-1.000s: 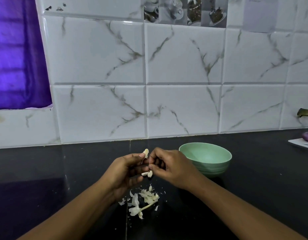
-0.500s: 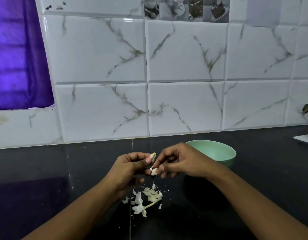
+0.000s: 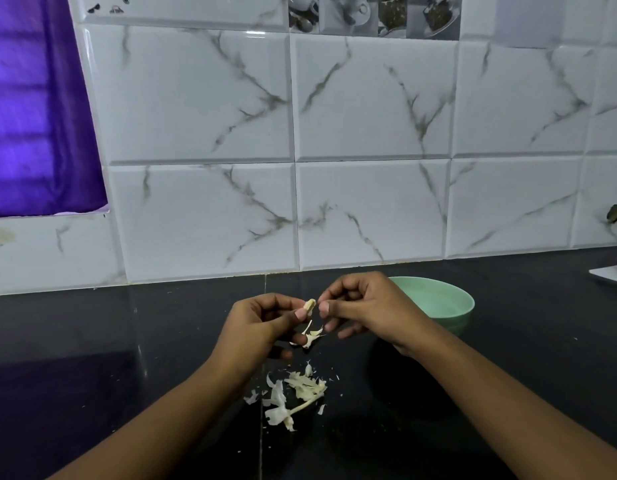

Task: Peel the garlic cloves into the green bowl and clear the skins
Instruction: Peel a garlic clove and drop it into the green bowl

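Note:
Above the black counter, my left hand [image 3: 258,327] pinches a small pale garlic clove [image 3: 310,305] between thumb and fingers. My right hand [image 3: 362,306] is just right of it, fingers curled, fingertips at the clove's edge. Strips of loose skin [image 3: 310,336] hang under the two hands. A pile of garlic skins [image 3: 296,393] with a dry stem lies on the counter below. The green bowl [image 3: 449,306] stands behind my right hand, partly hidden by it; its visible inside looks bare.
A white marble-tiled wall [image 3: 369,150] rises behind the counter. A purple curtain [image 3: 33,116] hangs at the left. At the far right edge a white board [image 3: 611,273] carries a purple object.
Both hands have shifted slightly right and up, my right hand now covering more of the bowl's left rim. More skin has come loose and hangs below the clove.

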A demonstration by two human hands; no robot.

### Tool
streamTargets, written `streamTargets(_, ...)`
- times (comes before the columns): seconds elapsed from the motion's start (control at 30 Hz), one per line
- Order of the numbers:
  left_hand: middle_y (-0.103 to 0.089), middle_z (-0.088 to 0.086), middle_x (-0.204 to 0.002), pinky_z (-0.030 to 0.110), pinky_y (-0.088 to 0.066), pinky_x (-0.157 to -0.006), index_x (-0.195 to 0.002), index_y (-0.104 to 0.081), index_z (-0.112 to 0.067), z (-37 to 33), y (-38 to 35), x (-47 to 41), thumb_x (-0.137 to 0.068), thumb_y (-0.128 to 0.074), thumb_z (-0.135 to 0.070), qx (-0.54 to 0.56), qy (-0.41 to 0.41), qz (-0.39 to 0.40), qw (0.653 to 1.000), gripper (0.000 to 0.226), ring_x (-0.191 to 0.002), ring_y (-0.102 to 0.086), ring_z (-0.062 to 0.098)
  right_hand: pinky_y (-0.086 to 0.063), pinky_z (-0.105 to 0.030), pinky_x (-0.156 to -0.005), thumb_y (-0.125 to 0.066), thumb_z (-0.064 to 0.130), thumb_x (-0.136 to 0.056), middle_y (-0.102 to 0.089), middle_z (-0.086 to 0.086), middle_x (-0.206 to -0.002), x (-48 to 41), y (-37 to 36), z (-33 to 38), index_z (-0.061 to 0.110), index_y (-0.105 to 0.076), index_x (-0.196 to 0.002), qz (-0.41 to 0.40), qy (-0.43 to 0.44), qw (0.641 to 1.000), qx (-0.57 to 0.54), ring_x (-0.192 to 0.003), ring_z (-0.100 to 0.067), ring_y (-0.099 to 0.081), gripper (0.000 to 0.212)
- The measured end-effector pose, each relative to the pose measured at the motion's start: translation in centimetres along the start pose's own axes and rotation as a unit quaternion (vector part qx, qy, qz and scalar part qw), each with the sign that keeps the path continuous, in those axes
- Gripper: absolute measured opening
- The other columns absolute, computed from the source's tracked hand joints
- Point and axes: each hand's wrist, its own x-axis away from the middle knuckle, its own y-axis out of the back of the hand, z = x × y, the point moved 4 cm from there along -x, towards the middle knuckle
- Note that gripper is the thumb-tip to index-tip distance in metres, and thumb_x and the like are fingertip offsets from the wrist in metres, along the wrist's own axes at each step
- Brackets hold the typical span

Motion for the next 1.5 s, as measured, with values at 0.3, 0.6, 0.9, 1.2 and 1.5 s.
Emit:
streamTargets(0.3, -0.071, 0.006, -0.067, 0.024, -0.05, -0.049, -0.084, -0.074, -0.017, -0.7, 0.1, 0.2, -0.083, -0.072, -0.015, -0.123, -0.086, -0.024, 0.988, 0.004, -0.06, -0.07, 0.018, -0.053, -0.02, -0.054, -0.064, 0.004, -0.087, -0.069, -0.004, -0.068, -0.2, -0.3, -0.2, 0.008, -0.067, -0.078, -0.02, 0.009, 1.0, 0.013, -0.061, -0.013, -0.068, 0.01)
streamTargets(0.6, -0.071, 0.0, -0.063, 0.02, -0.054, -0.052, -0.082, -0.076, -0.02, -1.0, -0.1, 0.5, -0.081, -0.074, -0.017, -0.184, -0.137, -0.056, 0.972, 0.003, -0.056, -0.068, 0.012, -0.055, -0.027, -0.057, -0.068, 0.006, -0.08, -0.067, -0.003, -0.059, 0.0, -0.6, 0.0, 0.015, -0.067, -0.068, -0.093, 0.073, 0.985, 0.126, -0.056, -0.013, -0.069, 0.015)
streamTargets(0.9, -0.07, 0.0, -0.061, 0.019, -0.053, -0.054, -0.08, -0.076, -0.024, -1.0, -0.1, 0.5, -0.082, -0.073, -0.011, -0.187, -0.161, -0.06, 0.967, 0.013, -0.055, -0.066, 0.01, -0.054, -0.038, -0.058, -0.07, 0.01, -0.073, -0.065, -0.004, -0.057, 0.5, -0.9, 0.4, 0.014, -0.066, -0.066, -0.13, 0.135, 0.967, 0.175, -0.054, -0.023, -0.064, 0.009)
streamTargets(1.2, -0.067, 0.004, -0.067, 0.021, -0.047, -0.045, -0.084, -0.071, -0.007, -0.2, -0.7, 0.2, -0.085, -0.062, 0.0, 0.04, -0.088, -0.003, 0.995, 0.012, -0.053, -0.059, 0.009, -0.048, -0.023, -0.046, -0.055, 0.001, -0.09, -0.057, 0.002, -0.05, 0.3, -1.8, -0.1, 0.009, -0.058, -0.069, -0.048, -0.019, 0.993, -0.11, -0.039, -0.01, -0.052, 0.022)
streamTargets(1.5, -0.066, 0.005, -0.07, 0.017, -0.036, -0.037, -0.082, -0.067, -0.004, 0.5, -1.1, -0.3, -0.071, -0.063, -0.016, 0.102, -0.063, 0.018, 0.993, 0.017, -0.035, -0.039, 0.008, -0.055, -0.026, -0.049, -0.052, 0.003, -0.09, -0.052, 0.0, -0.051, 0.1, -2.2, -0.6, 0.008, -0.062, -0.063, 0.014, -0.102, 0.978, -0.179, -0.037, -0.006, -0.044, 0.03)
